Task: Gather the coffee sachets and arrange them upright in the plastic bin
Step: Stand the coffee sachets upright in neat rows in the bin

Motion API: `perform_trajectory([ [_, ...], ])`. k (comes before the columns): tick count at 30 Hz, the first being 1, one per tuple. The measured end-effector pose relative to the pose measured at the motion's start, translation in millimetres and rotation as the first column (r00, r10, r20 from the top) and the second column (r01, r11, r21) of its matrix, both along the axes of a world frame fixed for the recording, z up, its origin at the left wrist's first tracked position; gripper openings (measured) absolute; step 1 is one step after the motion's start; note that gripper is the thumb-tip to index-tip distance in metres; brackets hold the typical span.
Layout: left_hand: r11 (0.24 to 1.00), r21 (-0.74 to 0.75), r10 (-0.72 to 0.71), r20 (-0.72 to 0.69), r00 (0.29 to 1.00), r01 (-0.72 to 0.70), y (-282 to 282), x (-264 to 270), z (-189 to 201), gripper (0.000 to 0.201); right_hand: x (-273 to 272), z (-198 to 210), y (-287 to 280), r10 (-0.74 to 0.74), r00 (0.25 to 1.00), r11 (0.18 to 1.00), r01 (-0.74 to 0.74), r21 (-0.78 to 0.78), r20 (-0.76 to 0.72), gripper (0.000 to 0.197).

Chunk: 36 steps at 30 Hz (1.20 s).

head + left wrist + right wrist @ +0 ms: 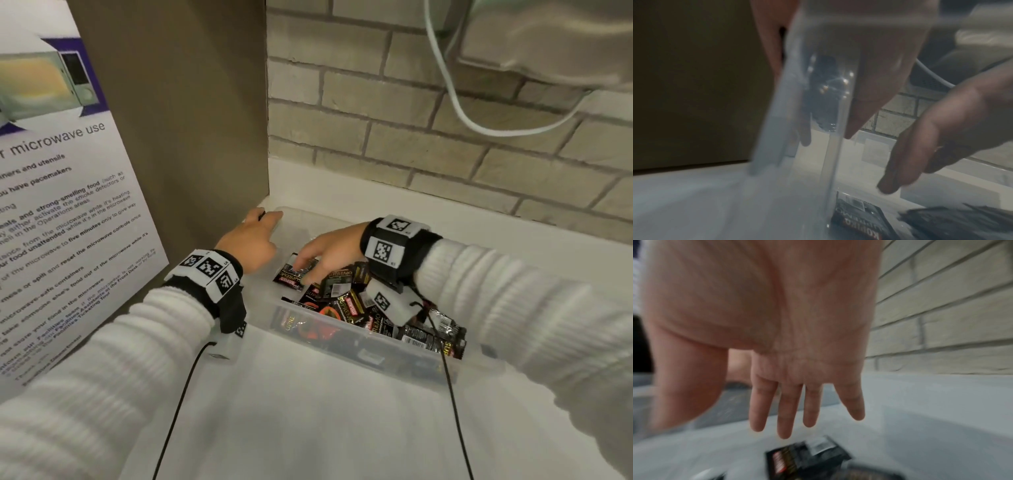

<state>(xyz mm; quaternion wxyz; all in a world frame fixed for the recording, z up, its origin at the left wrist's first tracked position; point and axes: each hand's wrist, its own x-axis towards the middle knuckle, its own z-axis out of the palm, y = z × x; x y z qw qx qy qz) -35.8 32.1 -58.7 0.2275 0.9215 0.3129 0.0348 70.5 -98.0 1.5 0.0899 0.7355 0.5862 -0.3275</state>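
Both forearms in white ribbed sleeves (144, 329) fill the near edge of the head view, each w/ a black wrist strap carrying printed square markers and a thin black cable running toward the camera. Just beyond them, a clear plastic bin (363, 349) sits on a white counter (308, 428), near a tan side panel (178, 113) and a pale brick wall (411, 137).

Coffee sachets (346, 301), black w/ red and gold print, lie in a loose heap inside the bin, mostly flat or tilted, piled toward its right end. One sachet (442, 332) hangs over the near-right rim. A single sachet (294, 274) lies flat at the left edge of the heap.

Left hand (250, 240) holds the bin's far-left corner: left wrist view shows the thumb outside and the fingers (875, 81) inside the clear wall, so it pinches the rim.

Right hand (329, 250) is inside the bin, palm down, over the flat sachet. Right wrist view shows the fingers (785, 410) straight and slightly spread, gripping nothing, tips just above that sachet (803, 457); in the head view the tips look to touch it, can't tell for sure (blur).

Left of the panel hangs a microwave-use poster (61, 205). Top right: a grey wall-mounted unit (548, 41) w/ a white cable (455, 102) looping below it.
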Motion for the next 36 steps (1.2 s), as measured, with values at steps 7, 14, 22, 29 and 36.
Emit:
perform_trajectory([
  [7, 1.0, -0.009, 0.011, 0.012, 1.0, -0.011, 2, 0, -3, 0.067, -29, -48, 27, 0.296, 0.95, 0.942, -0.273, -0.195, 0.101, 0.069],
  [14, 1.0, -0.004, 0.01, 0.019, 1.0, -0.01, 2, 1, -4, 0.066, -15, -35, 1, 0.392, 0.91, 0.902, -0.351, -0.252, 0.137, 0.051],
  [22, 1.0, 0.003, 0.003, 0.025, 1.0, -0.003, 1, 0, -2, 0.065, 8, -20, -45, 0.39, 0.906, 0.843, -0.279, -0.459, 0.165, 0.049],
  [29, 1.0, -0.008, 0.002, 0.03, 1.0, -0.002, 0, 0, -2, 0.066, 2, -25, -25, 0.2, 0.978, 0.978, -0.203, 0.052, 0.066, 0.042],
  [36, 1.0, -0.012, -0.001, 0.031, 1.0, 0.001, 2, 0, -3, 0.065, -4, -45, -24, 0.385, 0.914, 0.899, -0.34, -0.276, 0.13, 0.054],
])
